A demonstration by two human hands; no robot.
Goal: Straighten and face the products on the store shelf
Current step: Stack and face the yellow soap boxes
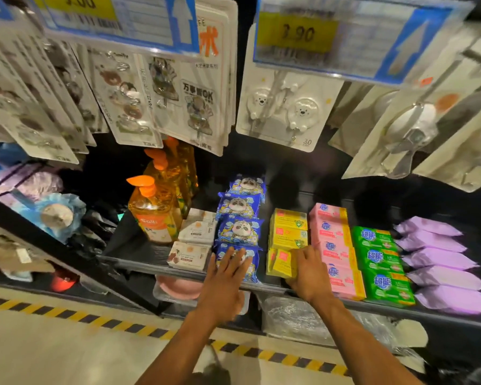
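Left hand [228,276] flat, fingers straight, on the front panda pack [254,269]; right hand [308,270] grips the skewed yellow soap pack [279,262]. Next, probably: square it to the shelf lip [139,263].

I see my left hand [226,279] lying flat, fingers straight, on the front blue panda pack [254,269] at the shelf [139,263] edge. My right hand [309,276] curls around the front yellow box [280,263], which sits askew beside the pink packs [342,282].
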